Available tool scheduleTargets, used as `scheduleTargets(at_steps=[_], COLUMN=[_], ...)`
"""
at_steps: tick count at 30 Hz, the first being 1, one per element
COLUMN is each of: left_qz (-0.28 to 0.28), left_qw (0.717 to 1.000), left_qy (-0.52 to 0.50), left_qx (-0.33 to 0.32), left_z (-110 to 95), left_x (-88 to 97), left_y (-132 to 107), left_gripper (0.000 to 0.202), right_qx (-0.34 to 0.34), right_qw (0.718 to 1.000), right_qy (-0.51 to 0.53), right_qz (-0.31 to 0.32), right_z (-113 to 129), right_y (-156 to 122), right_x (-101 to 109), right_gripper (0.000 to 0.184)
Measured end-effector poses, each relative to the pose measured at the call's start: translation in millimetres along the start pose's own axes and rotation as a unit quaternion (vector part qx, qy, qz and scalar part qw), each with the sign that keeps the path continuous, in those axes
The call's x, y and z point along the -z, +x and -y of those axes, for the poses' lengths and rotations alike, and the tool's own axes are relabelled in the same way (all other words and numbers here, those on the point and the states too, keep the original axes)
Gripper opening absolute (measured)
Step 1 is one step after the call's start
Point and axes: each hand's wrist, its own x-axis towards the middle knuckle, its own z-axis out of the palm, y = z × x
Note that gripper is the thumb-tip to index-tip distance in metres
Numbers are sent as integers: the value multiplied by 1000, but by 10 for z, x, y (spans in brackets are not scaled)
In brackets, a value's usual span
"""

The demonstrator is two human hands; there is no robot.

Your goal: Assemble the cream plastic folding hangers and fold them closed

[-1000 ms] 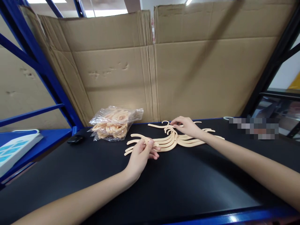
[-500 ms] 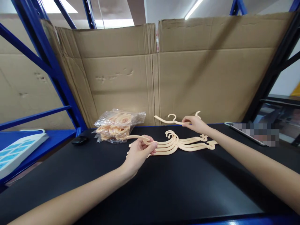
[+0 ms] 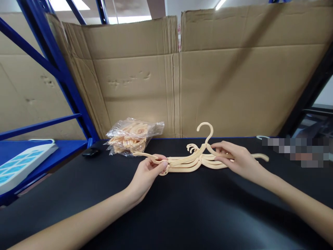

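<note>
The left hand [image 3: 145,173] is pinching the left ends of a stack of small cream plastic hangers [image 3: 188,160] lying on the black tabletop [image 3: 166,208]. The right hand [image 3: 238,160] is pinching the right arm of the top hanger [image 3: 205,139], tilting its hook upward. A clear plastic bag of more hangers [image 3: 130,135] is sitting near the cardboard wall [image 3: 208,80].

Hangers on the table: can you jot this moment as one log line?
left hand: shut on left end of hanger stack | right hand: shut on top hanger, hook upright | bag of hangers: behind, on black table

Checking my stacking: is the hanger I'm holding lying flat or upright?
Upright: the held hanger stands hook-up above the flat stack, left hand and right hand gripping its arms.
</note>
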Motion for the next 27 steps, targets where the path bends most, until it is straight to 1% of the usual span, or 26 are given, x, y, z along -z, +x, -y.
scheduleTargets(at_steps=[3, 6, 10, 13, 15, 20, 24, 27], left_qz=[3, 15, 49, 86, 101, 110, 130, 132], left_qw=[1000, 999, 996, 992, 990, 988, 984, 983], left_qy=[-23, -40, -75, -92, -95, -92, -106, -113], left_qx=[10, 17, 19, 15, 20, 57, 55, 58], left_z=[10, 12, 35, 45, 34, -7, -4, -2], left_x=[14, 9, 4, 4, 0, -8, 3, 6], left_y=[-13, -20, -18, -25, -40, -82, -81, -73], left_gripper=[22, 21, 18, 18, 17, 13, 10, 9], right_qx=[4, -17, -32, -30, -26, -13, -11, -7], right_qw=[1000, 999, 997, 997, 997, 997, 998, 998], right_qy=[14, 36, 51, 59, 67, 74, 67, 64], right_qz=[11, 22, 42, 35, 24, 3, 5, 1], right_z=[20, 52, 89, 103, 115, 158, 167, 160], right_y=[-38, -49, -75, -99, -108, -111, -114, -118], right_x=[-14, 3, 10, 1, -1, 9, 15, 15], right_gripper=[17, 11, 7, 8, 7, 8, 10, 11])
